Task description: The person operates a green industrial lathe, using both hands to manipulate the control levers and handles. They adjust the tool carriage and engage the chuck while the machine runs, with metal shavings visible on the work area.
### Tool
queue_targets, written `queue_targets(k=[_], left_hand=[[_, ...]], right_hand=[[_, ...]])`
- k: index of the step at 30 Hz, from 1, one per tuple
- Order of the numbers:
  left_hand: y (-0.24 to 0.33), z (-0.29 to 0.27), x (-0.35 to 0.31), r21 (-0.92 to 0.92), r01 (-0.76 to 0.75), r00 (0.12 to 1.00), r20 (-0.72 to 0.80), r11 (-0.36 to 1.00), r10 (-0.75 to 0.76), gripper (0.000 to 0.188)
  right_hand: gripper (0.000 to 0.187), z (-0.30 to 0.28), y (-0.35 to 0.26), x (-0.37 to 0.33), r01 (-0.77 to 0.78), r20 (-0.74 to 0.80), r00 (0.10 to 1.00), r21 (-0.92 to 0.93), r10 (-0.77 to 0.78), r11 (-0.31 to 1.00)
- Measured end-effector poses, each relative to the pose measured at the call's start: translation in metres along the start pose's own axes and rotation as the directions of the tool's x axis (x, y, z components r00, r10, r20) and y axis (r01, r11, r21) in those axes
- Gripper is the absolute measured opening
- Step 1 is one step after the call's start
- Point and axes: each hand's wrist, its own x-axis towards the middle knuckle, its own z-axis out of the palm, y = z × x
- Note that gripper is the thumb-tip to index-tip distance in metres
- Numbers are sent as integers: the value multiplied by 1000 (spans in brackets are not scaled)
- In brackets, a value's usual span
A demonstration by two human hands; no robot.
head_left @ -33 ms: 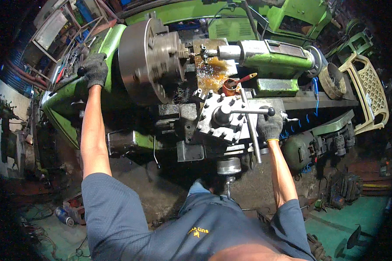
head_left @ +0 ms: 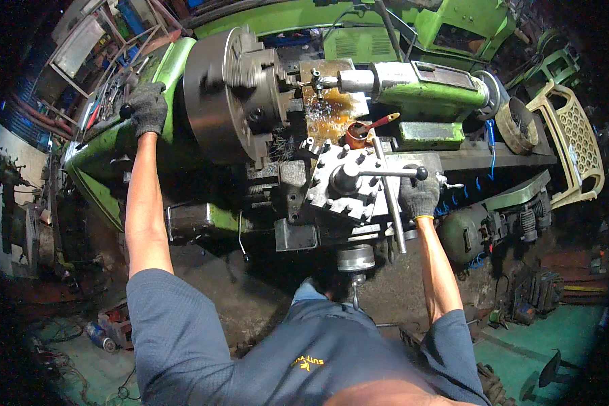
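Green lathe headstock point(head_left: 176, 64) with blurred chuck point(head_left: 203, 98): the gloved left hand point(head_left: 147, 109) lies at a black knob point(head_left: 126, 111) beside the headstock, the gloved right hand point(head_left: 421, 196) at the ball-ended lever point(head_left: 394, 172) of the tool post point(head_left: 328, 193), right of the chuck. Whether either hand's fingers are clamped cannot be told. A red cup point(head_left: 354, 143) holding a brush point(head_left: 384, 120) stands behind the tool post.

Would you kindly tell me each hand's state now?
Left hand: curled at black knob; grip cannot be told.
Right hand: beside tool-post lever knob; grip unclear.
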Motion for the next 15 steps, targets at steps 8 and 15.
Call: queue_targets(k=[8,15], left_hand=[[-1,1,-1,-9,40,999,32,999,-39,20],[4,-6,0,-44,54,998,34,998,-52,22]], right_hand=[[16,2,3,0,9,7,1000,-25,-9,1000],[15,1,1,-1,18,-41,999,-4,-18,1000]])
